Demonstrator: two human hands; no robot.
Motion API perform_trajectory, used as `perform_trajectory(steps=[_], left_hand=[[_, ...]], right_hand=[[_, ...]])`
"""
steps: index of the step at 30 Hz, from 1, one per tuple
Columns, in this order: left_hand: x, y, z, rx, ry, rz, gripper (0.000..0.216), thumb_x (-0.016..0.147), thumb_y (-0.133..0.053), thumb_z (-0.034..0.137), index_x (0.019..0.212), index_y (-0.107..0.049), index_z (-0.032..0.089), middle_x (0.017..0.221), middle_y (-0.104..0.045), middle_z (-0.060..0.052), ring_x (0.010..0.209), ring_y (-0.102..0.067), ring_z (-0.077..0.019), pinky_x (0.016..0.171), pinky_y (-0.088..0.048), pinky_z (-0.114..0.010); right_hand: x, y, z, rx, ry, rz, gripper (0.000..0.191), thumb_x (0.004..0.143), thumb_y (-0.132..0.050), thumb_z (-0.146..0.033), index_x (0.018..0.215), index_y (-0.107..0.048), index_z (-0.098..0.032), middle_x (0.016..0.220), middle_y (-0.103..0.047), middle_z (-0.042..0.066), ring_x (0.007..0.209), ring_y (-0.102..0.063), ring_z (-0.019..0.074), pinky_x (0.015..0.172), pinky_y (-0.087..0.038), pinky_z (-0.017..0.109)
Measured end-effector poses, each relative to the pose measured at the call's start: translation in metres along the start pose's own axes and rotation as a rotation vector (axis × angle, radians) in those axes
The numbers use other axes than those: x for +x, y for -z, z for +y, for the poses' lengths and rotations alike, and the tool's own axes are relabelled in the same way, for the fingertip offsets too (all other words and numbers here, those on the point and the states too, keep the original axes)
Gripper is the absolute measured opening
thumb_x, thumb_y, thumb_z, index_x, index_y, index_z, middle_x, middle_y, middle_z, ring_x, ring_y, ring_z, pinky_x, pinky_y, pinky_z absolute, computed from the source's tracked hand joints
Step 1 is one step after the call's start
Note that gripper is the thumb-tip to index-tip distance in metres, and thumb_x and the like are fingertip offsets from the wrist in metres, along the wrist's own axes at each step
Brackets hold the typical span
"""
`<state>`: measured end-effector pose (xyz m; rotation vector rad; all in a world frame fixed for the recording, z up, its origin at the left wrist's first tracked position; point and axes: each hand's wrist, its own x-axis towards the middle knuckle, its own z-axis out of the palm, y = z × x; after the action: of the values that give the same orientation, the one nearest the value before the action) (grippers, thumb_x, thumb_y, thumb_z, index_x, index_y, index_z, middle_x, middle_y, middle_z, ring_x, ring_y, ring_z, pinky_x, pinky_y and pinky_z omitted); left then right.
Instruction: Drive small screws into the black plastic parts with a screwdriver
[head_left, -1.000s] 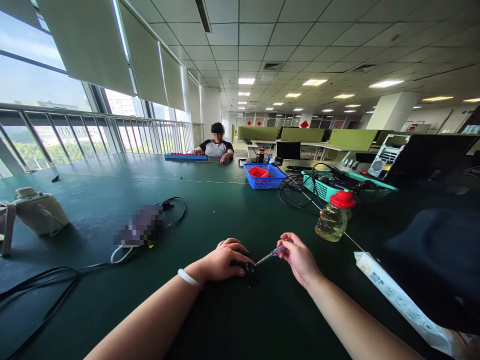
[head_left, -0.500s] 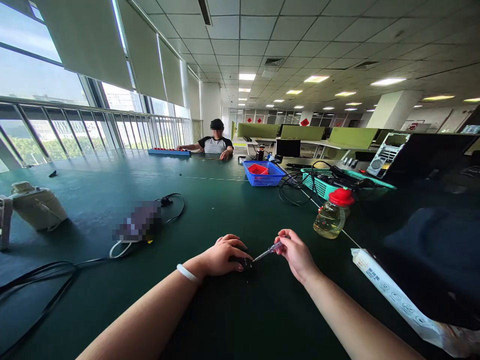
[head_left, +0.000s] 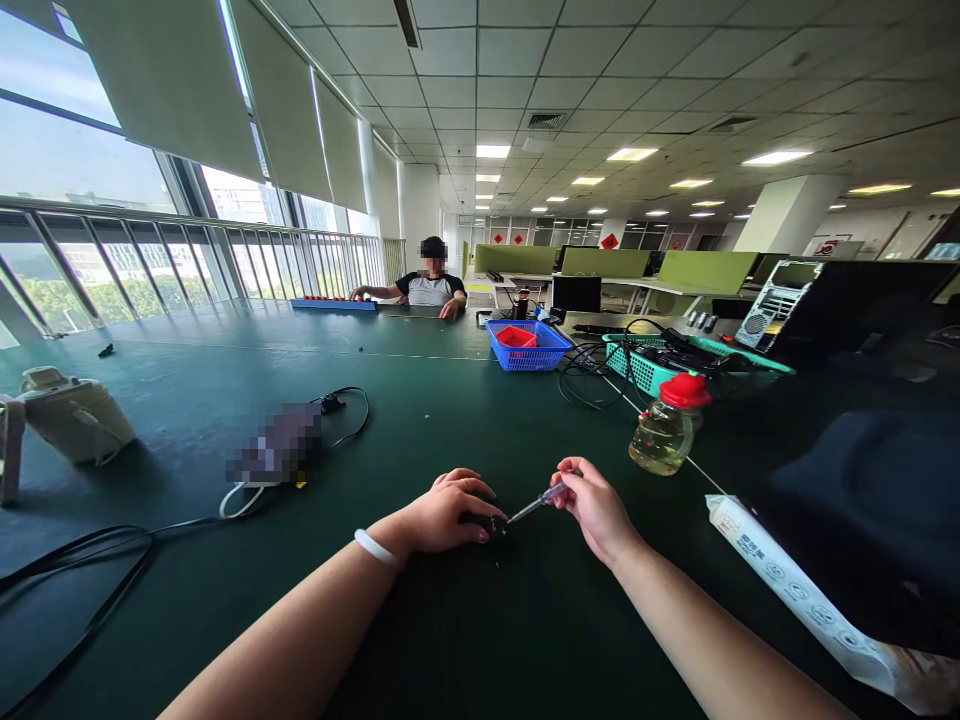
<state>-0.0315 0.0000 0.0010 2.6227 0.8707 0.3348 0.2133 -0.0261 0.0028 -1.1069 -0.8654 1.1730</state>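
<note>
Head view: left hand (head_left: 448, 514) is pinning black object (head_left: 496, 526), right hand (head_left: 594, 506) is gripping screwdriver (head_left: 534, 504) at its edge; work seemingly unfinished.

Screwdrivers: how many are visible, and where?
1: the screwdriver in the right hand, tip toward a small black object under the left hand. More could be hidden.

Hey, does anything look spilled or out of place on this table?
No spill shows. A tiny speck lies loose near the black object at your left hand, too small to identify. Black cables loop outside the green basket, looking untidy.
</note>
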Motion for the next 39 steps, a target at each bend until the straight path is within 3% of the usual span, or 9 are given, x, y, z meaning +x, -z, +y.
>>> perform_trajectory(steps=[16, 39], left_hand=[[0.0002, 0.0038, 0.0037, 0.001, 0.009, -0.023, 0.04, 0.084, -0.072, 0.034, 0.123, -0.067, 0.041, 0.133, -0.061, -0.002, 0.133, -0.043, -0.0318, 0.113, -0.03, -0.053], [0.0, -0.0004, -0.0018, -0.016, -0.009, 0.002, 0.039, 0.084, -0.071, 0.037, 0.123, -0.067, 0.041, 0.131, -0.062, -0.003, 0.131, -0.044, -0.0312, 0.113, -0.03, -0.054]], right_hand=[[-0.0024, 0.0008, -0.0018, 0.01, -0.046, -0.002, 0.025, 0.062, -0.069, -0.028, 0.08, -0.052, -0.022, 0.064, -0.061, -0.004, 0.048, -0.052, 0.0105, 0.06, -0.049, 0.032], [-0.0013, 0.0005, -0.0029, 0.035, -0.061, -0.003, 0.025, 0.061, -0.069, -0.027, 0.079, -0.052, -0.022, 0.063, -0.061, -0.003, 0.049, -0.052, 0.0114, 0.058, -0.046, 0.03]])
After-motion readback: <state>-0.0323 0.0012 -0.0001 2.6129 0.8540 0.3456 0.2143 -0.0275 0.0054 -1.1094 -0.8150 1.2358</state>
